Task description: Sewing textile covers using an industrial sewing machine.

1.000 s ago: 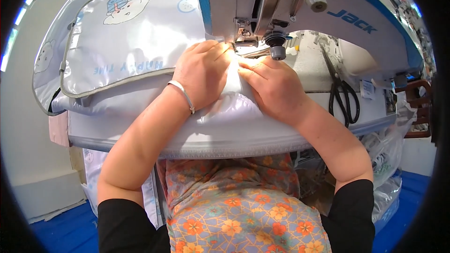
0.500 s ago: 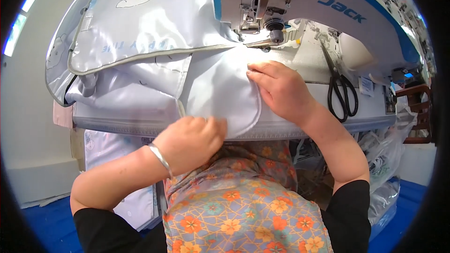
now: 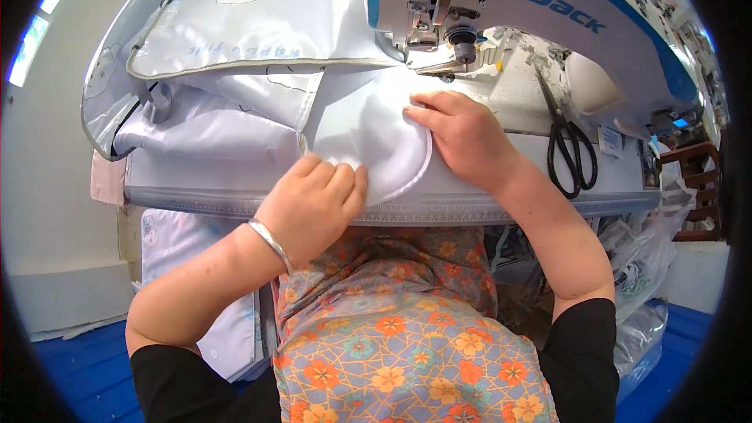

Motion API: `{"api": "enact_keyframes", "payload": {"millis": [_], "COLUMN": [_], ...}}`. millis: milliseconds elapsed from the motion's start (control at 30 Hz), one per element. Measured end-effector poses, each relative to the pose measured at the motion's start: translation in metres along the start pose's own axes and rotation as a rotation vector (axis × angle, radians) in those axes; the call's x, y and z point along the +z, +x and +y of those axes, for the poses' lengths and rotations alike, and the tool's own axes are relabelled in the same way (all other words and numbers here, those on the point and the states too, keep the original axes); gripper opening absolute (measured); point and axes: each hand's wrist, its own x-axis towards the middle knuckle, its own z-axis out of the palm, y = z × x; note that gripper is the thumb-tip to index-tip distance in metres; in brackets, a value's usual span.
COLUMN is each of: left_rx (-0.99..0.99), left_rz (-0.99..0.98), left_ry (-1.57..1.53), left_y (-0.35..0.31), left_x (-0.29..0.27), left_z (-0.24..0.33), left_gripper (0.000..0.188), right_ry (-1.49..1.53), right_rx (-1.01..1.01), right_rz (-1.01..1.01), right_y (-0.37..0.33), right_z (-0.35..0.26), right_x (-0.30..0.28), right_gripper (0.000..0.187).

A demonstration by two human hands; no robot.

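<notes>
The left hand (image 3: pixel 313 200) drew back from the needle to the rounded white fabric piece's (image 3: pixel 376 141) near edge.

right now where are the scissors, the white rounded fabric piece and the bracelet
scissors (image 3: pixel 570 149): head view, on the black handle loops.
white rounded fabric piece (image 3: pixel 368 137): head view, on its bare middle between the hands.
bracelet (image 3: pixel 270 243): head view, on the silver band across the left wrist.
</notes>
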Motion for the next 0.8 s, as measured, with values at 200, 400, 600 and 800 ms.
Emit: {"api": "enact_keyframes", "payload": {"millis": [200,400,600,800], "left_rx": [-0.081,0.008,-0.043,-0.117], "left_rz": [0.028,-0.013,0.068,0.030], "left_ry": [0.031,-0.027,0.102,0.153], "left_y": [-0.004,0.000,0.005,0.016], "left_x": [-0.004,0.011,0.027,0.033], "left_z": [-0.015,-0.032,-0.055,-0.061], "left_gripper": [0.030,0.042,0.041,0.040], "right_ry": [0.015,-0.017,-0.081,-0.180], "right_rx": [-0.025,-0.068,-0.056,0.000], "right_rz": [0.002,0.007,-0.015,-0.055], "right_y": [-0.008,-0.007,-0.002,0.007], "right_z": [-0.002,-0.005,-0.013,-0.019], "right_x": [-0.004,-0.001,0.001,0.010], "right_gripper": [0.027,0.026,0.028,0.032]}}
